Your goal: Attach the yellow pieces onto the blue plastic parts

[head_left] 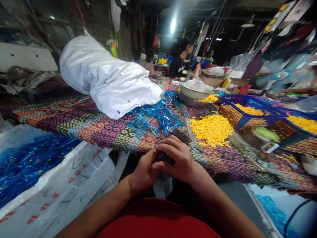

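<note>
My left hand (147,168) and my right hand (177,157) meet at the table's near edge, fingers curled and touching. Something dark blue shows between them; its shape is mostly hidden by the fingers. Just beyond my hands lies a tangle of clear blue plastic pieces (158,120), spilling from the mouth of a big white sack (111,79). Small dark grains (179,135) form a patch by my right fingertips. Farther right is a heap of small yellow plastic pieces (211,130).
Blue baskets (252,115) of yellow pieces stand on the right, beside stacked metal bowls (194,91). A patterned cloth (104,132) covers the table. White foam boxes (81,178) stand low at left. A fan (281,76) and a seated person (179,66) are farther back.
</note>
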`<state>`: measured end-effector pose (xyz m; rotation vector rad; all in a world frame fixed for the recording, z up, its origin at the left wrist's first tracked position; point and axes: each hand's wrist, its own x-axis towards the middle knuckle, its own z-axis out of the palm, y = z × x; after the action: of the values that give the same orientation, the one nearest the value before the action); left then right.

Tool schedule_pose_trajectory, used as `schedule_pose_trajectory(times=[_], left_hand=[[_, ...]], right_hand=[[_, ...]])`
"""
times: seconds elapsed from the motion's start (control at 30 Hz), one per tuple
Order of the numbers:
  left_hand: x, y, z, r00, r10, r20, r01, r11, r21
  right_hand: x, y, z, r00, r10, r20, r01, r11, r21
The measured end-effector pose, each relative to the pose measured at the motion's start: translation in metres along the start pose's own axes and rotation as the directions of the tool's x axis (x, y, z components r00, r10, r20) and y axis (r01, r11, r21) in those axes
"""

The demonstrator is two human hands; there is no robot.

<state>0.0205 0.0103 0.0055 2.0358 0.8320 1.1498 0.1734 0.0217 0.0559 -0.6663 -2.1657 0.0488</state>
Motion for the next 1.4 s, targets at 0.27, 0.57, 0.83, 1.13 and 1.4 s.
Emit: schedule_pose_trajectory(times=[0.27, 0.57, 0.83, 1.13, 1.4], left_hand=[[0.003, 0.011, 0.002, 0.998, -0.01, 0.057, 0.012, 0.999, -0.042], [-0.003, -0.009, -0.002, 0.984, -0.163, -0.069, 0.164, 0.986, 0.022], [0.005, 0.003, -0.003, 0.913, -0.401, -0.072, 0.366, 0.886, -0.284], [0.002, 0.0, 0.003, 0.863, -0.505, 0.023, 0.451, 0.75, -0.485], [0.002, -0.004, 0.006, 0.87, -0.48, 0.114, 0.383, 0.51, -0.77]], right_hand=[[-0.001, -0.001, 0.001, 0.997, 0.068, -0.047, -0.07, 0.996, -0.05], [-0.015, 0.021, 0.023, 0.971, 0.238, -0.009, -0.23, 0.945, 0.232], [-0.026, 0.017, 0.021, 0.916, 0.393, -0.077, -0.354, 0.884, 0.305], [-0.024, 0.016, 0.026, 0.894, 0.429, -0.131, -0.367, 0.868, 0.333], [-0.025, 0.024, 0.02, 0.908, 0.399, -0.126, -0.342, 0.882, 0.325]])
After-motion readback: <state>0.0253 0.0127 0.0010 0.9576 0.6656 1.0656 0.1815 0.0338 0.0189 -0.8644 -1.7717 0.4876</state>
